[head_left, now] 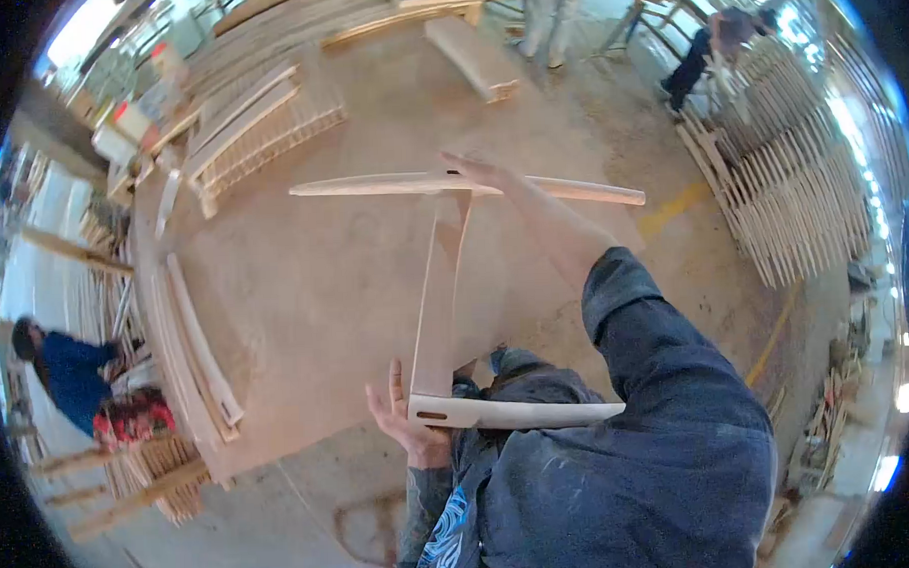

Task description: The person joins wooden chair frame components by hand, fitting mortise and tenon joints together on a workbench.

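Note:
A pale wooden H-shaped frame lies across my view: a long tapered bar (371,185) at the top, a wide flat rail (435,295) running down from it, and a slotted piece (519,414) at the bottom near my body. My left hand (414,426) holds the slotted end of the lower piece from below, fingers stretched up beside it and the palm partly hidden. At the far joint, my right hand (486,173) is laid over the tapered bar, its fingers extended near a small dark slot. Whether the frame touches the table is hard to tell.
Beneath the frame is a large brown tabletop (286,320). Long wooden strips (201,343) lie along its left side, and stacked slatted parts (264,130) sit at the back left. Slatted racks (797,187) stand right. People (72,372) work at left, far right and back.

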The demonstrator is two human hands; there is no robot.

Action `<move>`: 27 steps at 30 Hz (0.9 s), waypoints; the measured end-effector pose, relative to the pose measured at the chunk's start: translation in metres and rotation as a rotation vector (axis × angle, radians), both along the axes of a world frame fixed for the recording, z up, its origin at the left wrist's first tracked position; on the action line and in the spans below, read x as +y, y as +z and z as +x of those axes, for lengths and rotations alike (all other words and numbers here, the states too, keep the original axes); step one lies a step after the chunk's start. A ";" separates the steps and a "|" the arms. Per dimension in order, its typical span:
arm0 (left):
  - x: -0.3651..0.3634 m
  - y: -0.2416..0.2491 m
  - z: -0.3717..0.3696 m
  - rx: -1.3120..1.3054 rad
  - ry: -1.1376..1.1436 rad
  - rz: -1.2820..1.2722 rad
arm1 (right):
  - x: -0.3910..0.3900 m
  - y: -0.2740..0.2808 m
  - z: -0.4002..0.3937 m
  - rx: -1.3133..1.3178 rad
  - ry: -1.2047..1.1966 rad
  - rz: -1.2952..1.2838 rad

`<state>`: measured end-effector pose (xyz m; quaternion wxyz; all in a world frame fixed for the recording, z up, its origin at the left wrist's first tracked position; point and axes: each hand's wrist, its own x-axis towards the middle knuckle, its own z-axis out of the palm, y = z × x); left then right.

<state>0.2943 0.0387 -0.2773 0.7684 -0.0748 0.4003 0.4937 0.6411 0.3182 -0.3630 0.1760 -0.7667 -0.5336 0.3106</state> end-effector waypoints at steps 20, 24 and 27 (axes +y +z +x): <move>-0.154 0.105 0.373 0.361 -0.890 1.964 | -0.487 0.187 0.406 -0.067 -1.125 0.875; -0.183 0.094 0.450 0.110 -0.761 2.025 | -0.590 0.205 0.462 -0.179 -1.376 0.884; -0.198 0.107 0.490 -0.058 -0.797 2.019 | -0.638 0.233 0.481 -0.287 -1.411 1.022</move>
